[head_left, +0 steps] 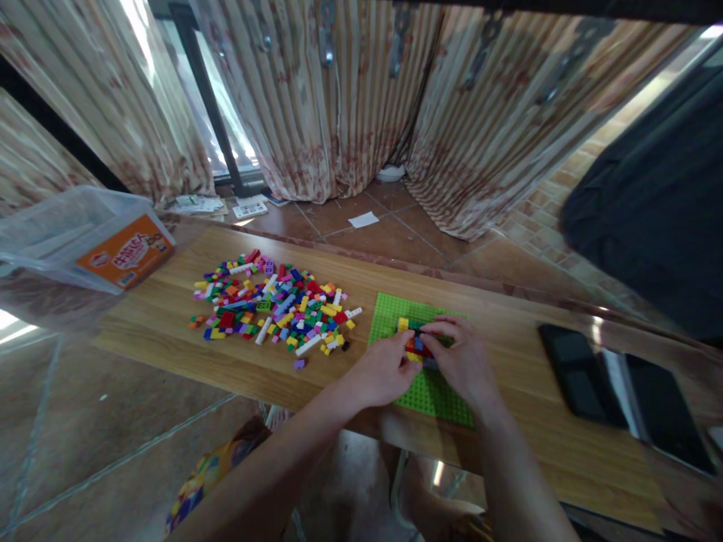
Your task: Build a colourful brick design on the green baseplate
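Note:
A green baseplate [389, 315] lies on the wooden table [237, 369]. A small build of coloured bricks [416, 340] stands on the plate, with a yellow brick at its far left end. My left hand [382, 370] pinches the build from the left. Curled over it from the right, my right hand [462, 357] has its fingertips on the top bricks. A heap of several loose coloured bricks [275, 304] is spread on the table left of the plate.
A clear plastic tub with an orange label [93, 237] sits at the table's left end. Two dark phones [621, 391] lie at the right. Curtains [361, 98] hang behind, and a dark cloth shape [655, 196] fills the right. Tiled floor surrounds the table.

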`<state>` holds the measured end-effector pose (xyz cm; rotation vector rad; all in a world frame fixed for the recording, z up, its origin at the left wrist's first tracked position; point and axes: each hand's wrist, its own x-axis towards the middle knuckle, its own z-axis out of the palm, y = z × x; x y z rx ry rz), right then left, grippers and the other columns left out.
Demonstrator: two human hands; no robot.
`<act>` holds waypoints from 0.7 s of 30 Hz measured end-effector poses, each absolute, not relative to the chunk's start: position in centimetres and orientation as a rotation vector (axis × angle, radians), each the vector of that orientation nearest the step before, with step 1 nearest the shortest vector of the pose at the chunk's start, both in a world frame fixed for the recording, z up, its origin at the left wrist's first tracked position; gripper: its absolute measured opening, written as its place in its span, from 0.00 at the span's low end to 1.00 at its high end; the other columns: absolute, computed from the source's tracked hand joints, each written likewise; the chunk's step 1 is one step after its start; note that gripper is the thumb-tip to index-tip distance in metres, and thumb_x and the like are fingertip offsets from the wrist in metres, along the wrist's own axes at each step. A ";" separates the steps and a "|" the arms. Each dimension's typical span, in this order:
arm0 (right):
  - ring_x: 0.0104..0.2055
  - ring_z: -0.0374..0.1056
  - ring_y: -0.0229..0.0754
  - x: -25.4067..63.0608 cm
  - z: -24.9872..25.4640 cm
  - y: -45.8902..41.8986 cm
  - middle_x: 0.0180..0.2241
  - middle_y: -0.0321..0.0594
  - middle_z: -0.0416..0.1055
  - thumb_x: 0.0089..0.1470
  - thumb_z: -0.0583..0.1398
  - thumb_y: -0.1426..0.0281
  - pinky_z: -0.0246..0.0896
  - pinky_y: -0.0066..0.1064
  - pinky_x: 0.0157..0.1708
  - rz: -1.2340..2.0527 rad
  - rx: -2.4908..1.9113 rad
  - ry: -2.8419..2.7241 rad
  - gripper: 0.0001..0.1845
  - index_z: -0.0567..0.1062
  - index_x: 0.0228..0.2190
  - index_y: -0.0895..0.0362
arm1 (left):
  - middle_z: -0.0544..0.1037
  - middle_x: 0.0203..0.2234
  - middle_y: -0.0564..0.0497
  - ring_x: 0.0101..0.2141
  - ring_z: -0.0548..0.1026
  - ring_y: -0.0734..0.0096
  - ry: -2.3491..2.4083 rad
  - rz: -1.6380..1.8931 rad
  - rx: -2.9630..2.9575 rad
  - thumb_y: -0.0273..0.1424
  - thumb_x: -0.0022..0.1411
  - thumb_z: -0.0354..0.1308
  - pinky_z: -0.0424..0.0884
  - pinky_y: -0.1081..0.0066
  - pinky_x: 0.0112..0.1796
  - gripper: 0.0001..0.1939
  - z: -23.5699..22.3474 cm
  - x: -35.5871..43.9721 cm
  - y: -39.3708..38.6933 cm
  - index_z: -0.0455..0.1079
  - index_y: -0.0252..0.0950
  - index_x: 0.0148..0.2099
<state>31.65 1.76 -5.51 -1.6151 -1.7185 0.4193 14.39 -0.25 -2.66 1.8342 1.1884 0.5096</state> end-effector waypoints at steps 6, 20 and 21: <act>0.46 0.68 0.50 31.4 -5.4 1.8 0.41 0.47 0.73 0.47 0.60 0.63 0.60 0.47 0.49 0.447 -1.690 -1.656 0.10 0.79 0.27 0.55 | 0.79 0.26 0.48 0.31 0.76 0.64 1.186 0.498 1.816 0.32 0.61 0.52 0.71 0.67 0.37 0.29 -2.9 15.1 -0.2 0.60 0.25 0.62; 0.41 0.71 0.47 31.2 -5.7 1.9 0.36 0.44 0.76 0.47 0.59 0.62 0.64 0.41 0.44 0.519 -1.712 -1.549 0.12 0.79 0.26 0.55 | 0.80 0.32 0.43 0.36 0.77 0.58 1.212 0.434 1.856 0.33 0.61 0.52 0.72 0.63 0.40 0.28 -3.0 15.4 -0.3 0.60 0.26 0.62; 0.40 0.71 0.47 31.2 -5.8 2.0 0.35 0.43 0.77 0.47 0.59 0.62 0.64 0.41 0.44 0.514 -1.716 -1.538 0.11 0.79 0.26 0.55 | 0.80 0.32 0.43 0.37 0.77 0.58 1.215 0.434 1.859 0.33 0.61 0.51 0.72 0.63 0.40 0.28 -3.0 15.4 -0.3 0.60 0.27 0.62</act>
